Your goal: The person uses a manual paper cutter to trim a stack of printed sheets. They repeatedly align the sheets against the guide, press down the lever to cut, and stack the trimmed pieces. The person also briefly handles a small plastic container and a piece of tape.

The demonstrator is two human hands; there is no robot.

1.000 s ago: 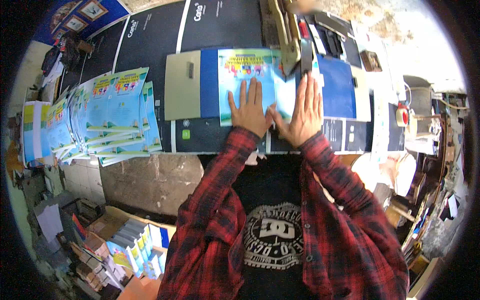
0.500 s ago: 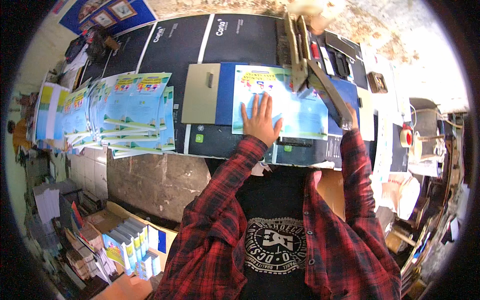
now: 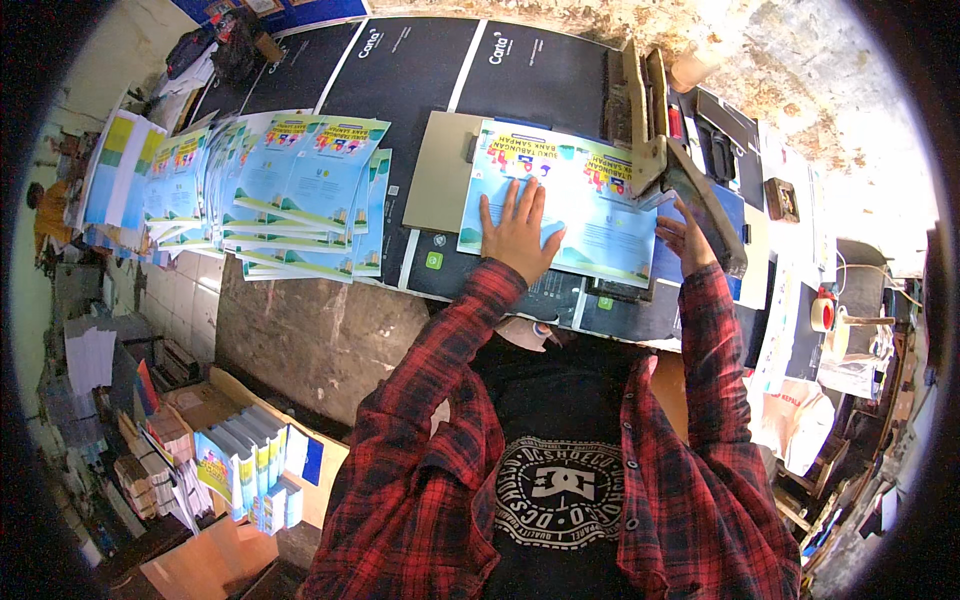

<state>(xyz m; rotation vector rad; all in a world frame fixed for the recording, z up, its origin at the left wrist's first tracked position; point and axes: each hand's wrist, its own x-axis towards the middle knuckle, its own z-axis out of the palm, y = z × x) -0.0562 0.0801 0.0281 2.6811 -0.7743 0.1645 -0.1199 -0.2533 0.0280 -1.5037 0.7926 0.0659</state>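
Note:
A wide printed sheet [image 3: 600,235], light blue with a colourful top and green lower border, lies tilted on the dark work table [image 3: 410,75]. My left hand [image 3: 520,228] is spread flat on its left half, fingers apart. At the sheet's right edge, my right hand [image 3: 685,238] has its fingers bent and gripping that edge, though the thumb is partly hidden. A metal lever [image 3: 712,205] of a bench-top paper tool [image 3: 645,110] slants just beyond and beside my right hand, not held. Under the sheet are a beige plate [image 3: 437,180] and a blue board [image 3: 727,205].
Fanned stacks of similar printed sheets [image 3: 305,180] lie at the left of the table. A tape roll [image 3: 822,314] and a small brown box [image 3: 783,200] are at the right. Below left, a carton [image 3: 325,465] stands near bundled booklets [image 3: 250,455].
My right hand has let go of the lever end and come to the sheet's right edge. The sheet has shifted left and turned slightly, with my left hand still on it. The view has shifted too.

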